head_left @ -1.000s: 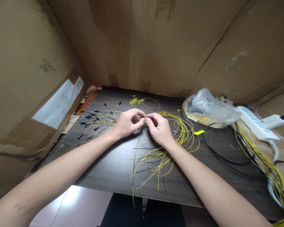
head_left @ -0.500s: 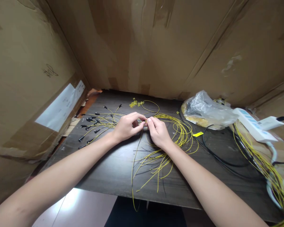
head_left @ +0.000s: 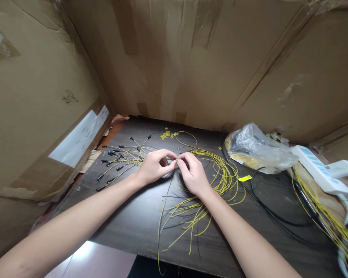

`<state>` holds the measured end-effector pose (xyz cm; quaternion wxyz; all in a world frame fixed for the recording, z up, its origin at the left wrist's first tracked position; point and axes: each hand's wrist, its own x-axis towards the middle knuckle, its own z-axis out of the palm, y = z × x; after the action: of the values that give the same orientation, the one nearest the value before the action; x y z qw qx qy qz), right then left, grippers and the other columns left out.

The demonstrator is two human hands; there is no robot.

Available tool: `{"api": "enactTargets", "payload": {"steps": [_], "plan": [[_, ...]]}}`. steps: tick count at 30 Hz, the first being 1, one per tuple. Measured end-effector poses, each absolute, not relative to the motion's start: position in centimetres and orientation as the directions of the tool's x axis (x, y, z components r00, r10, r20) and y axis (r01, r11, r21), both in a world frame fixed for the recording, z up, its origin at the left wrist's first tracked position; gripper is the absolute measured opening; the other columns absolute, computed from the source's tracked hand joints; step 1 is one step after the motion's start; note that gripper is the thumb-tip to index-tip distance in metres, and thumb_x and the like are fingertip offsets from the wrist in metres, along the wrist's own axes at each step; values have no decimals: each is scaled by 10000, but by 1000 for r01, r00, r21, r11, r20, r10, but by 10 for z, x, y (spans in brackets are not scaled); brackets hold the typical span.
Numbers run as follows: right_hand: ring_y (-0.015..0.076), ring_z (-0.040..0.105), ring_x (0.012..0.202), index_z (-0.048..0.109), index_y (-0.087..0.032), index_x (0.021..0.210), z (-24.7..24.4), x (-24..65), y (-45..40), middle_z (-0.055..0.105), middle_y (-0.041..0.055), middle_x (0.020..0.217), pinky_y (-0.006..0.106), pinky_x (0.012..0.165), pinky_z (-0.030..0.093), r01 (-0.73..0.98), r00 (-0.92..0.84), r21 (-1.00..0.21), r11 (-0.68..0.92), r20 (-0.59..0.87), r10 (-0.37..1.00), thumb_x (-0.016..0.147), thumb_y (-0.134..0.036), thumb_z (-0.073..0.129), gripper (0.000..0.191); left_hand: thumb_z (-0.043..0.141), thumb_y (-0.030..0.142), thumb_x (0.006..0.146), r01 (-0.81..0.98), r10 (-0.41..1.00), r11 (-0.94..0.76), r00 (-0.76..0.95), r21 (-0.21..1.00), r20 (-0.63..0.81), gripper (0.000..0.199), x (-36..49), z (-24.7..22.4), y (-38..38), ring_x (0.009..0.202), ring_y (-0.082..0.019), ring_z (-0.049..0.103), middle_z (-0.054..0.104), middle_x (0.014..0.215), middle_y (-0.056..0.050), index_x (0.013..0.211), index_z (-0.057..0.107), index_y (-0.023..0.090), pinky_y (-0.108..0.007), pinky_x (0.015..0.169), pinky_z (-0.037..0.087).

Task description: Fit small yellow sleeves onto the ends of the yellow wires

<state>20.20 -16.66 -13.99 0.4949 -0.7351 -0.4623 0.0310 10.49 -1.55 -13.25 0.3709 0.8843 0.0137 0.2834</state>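
Observation:
My left hand (head_left: 155, 166) and my right hand (head_left: 193, 173) meet fingertip to fingertip over the dark table, both closed in a pinch. Between them shows a small yellowish piece (head_left: 176, 161), mostly covered by the fingers. From this spot a thin yellow wire (head_left: 161, 220) runs down past the table's front edge. A loose bundle of yellow wires (head_left: 224, 175) curves behind and beneath my right hand, with free ends fanned toward me. Left of my left hand, several wires end in black connectors (head_left: 120, 146). Small yellow pieces (head_left: 165, 135) lie in a pile behind the hands.
A clear plastic bag (head_left: 255, 148) lies at the back right, beside a white power strip (head_left: 319, 170). A black cable (head_left: 266, 208) and more yellow wires (head_left: 316, 204) run along the right. Cardboard walls (head_left: 168, 58) enclose the table (head_left: 127, 216) at the back and sides.
The whole view has shifted, so the table sits slightly lower in the picture. Both hands keep their pinch at the same spot over the wires.

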Motion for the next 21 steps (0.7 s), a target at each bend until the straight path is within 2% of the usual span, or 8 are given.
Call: {"api": "enactTargets", "payload": {"steps": [4,10,21], "plan": [[214,583,861,579,-217,866,-140,202,-167,656,54,878,350,798,441,681,545,-726,-97,415,728,1004,-272,431,210,672,200,860,-191,229,-715,845,672,484,113,104,-133,-15,563,-86,611,728,784,-10,944,742,169,-207,595,511],[214,556,794,520,-229,777,-143,205,-165,632,52,793,343,744,414,736,522,-662,-143,418,744,1036,-304,358,315,667,206,862,-213,209,-723,840,657,501,106,104,-131,-16,556,-88,607,725,776,-10,932,737,167,-214,595,510],[224,566,838,502,-234,815,-141,206,-166,633,57,850,351,780,423,703,547,-699,-129,416,726,1016,-316,381,249,698,227,865,-194,238,-686,851,701,468,105,110,-131,-15,553,-87,614,748,792,-13,934,744,162,-205,579,504]]}}
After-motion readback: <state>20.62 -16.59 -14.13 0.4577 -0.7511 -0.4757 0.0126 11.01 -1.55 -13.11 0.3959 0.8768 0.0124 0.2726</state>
